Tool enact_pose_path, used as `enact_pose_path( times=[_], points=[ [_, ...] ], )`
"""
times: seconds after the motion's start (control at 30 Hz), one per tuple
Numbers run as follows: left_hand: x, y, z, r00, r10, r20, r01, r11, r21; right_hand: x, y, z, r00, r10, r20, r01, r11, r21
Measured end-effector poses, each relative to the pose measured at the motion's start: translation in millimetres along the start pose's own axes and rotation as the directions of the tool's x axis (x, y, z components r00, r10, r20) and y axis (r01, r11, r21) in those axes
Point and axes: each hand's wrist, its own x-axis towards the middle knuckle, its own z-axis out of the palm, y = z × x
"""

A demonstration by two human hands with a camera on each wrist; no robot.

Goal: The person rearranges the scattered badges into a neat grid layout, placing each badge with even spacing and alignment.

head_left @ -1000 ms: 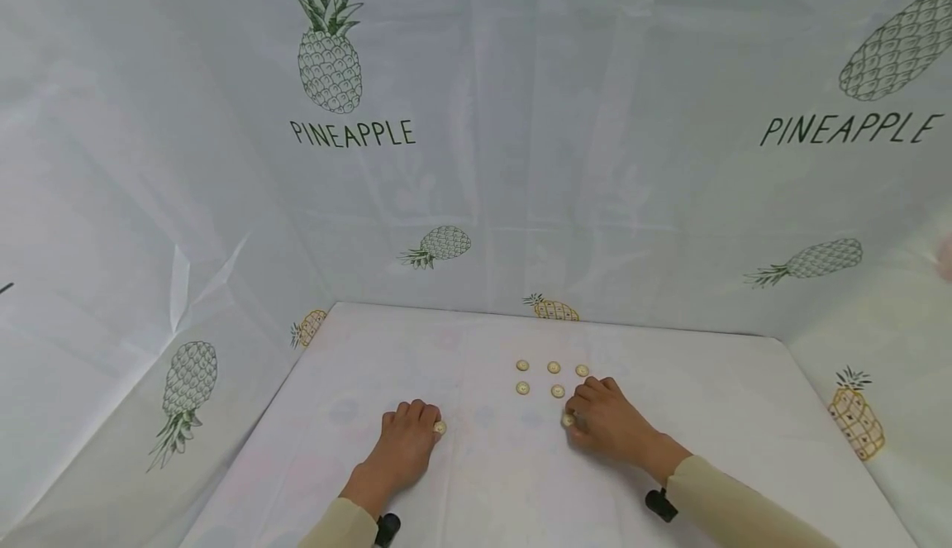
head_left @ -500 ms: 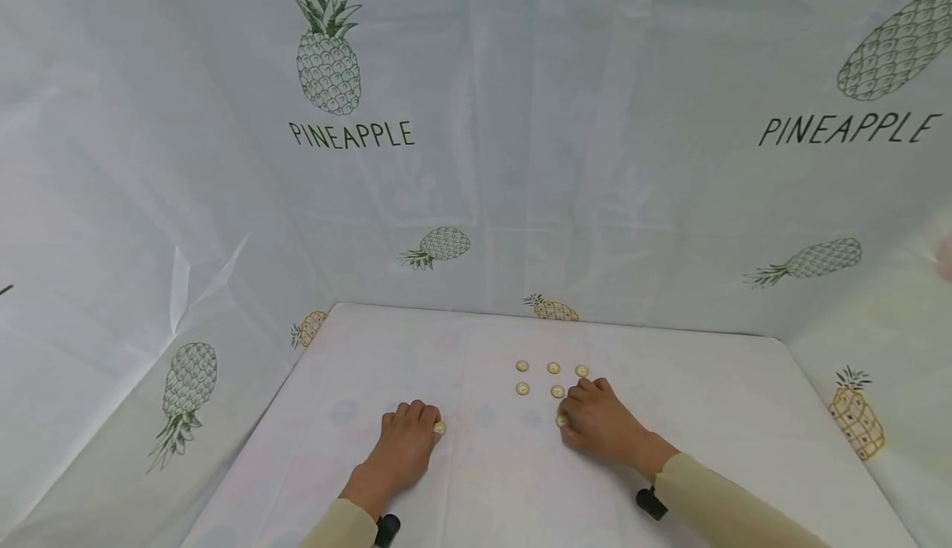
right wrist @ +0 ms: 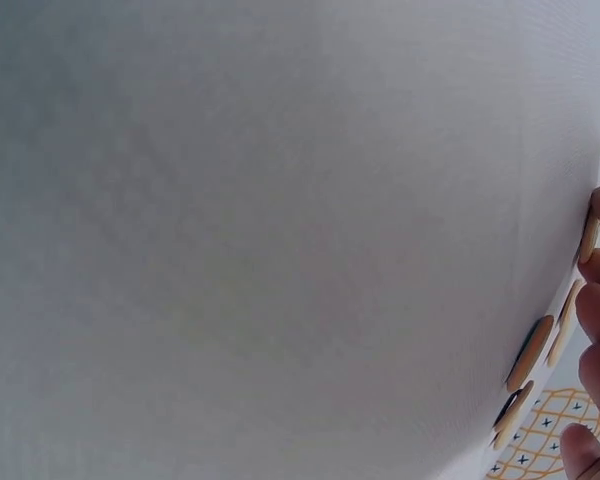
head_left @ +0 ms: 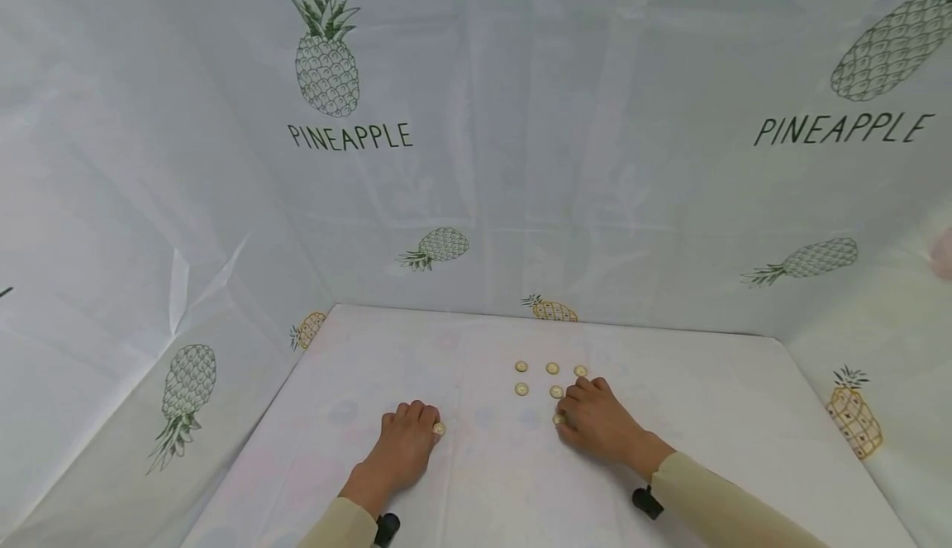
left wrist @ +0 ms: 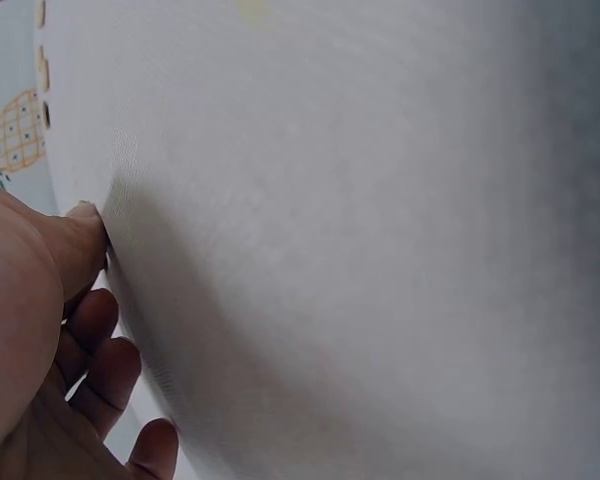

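Note:
My left hand [head_left: 405, 446] rests on the table, thumb and forefinger pinching a small round pale-yellow disc [head_left: 440, 429]. In the left wrist view the thumb and curled fingers [left wrist: 112, 370] show, but the disc is hidden. To the right, my right hand [head_left: 601, 424] pinches another wooden disc [head_left: 559, 420] low at the tabletop; the right wrist view shows this held disc [right wrist: 589, 235] between thumb and finger. Just beyond that hand lie several like discs in two rows, among them a front-row disc [head_left: 556, 392] and a back-row disc [head_left: 553, 368]. Their faces bear faint marks.
A white cloth covers the table [head_left: 491, 482]. Pineapple-printed sheets [head_left: 521, 159] stand as walls at its back and sides. The far table edge [head_left: 446, 312] meets the back sheet. Each wrist carries a black camera strap, seen as a black device [head_left: 648, 502] on the right.
My right hand has slid a little left with its disc, bringing it nearly under the front row's right-hand disc. The left hand has stayed in place.

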Motion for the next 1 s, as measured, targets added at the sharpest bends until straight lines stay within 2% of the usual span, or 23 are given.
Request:
enact_pose_path(
  times=[0.23, 0.4, 0.53, 0.67, 0.83, 1.0],
  points=[
    [-0.8, -3.2, -1.7, 0.999, 0.039, -0.006, -0.039, 0.999, -0.005, 0.8, -3, -1, 0.999, 0.017, 0.027, -0.017, 1.0, 0.007],
    [1.8, -7.4, -4.6, 0.997, 0.071, -0.001, -0.071, 0.996, 0.058, 0.3, -3, 0, 1.0, 0.012, -0.003, -0.012, 1.0, 0.009],
    [5.6, -8.7, -9.1, 0.997, 0.07, 0.012, -0.071, 0.993, 0.097, -0.1, -2, 0, 1.0, 0.016, -0.001, -0.016, 1.0, 0.007],
    [8.8, -9.3, -12.6, 0.997, 0.071, 0.029, -0.073, 0.994, 0.087, 0.2, -2, 0, 1.0, 0.022, 0.02, -0.022, 1.0, 0.006],
    [12.7, -10.6, -13.9, 0.995, 0.103, 0.009, -0.104, 0.988, 0.112, 0.1, -3, -1, 0.999, 0.029, 0.03, -0.03, 0.999, 0.012],
    [18.8, -9.6, -14.6, 0.983, 0.172, -0.056, -0.161, 0.973, 0.164, -0.2, -2, 1, 1.0, 0.026, 0.012, -0.026, 1.0, 0.012]
  ],
)
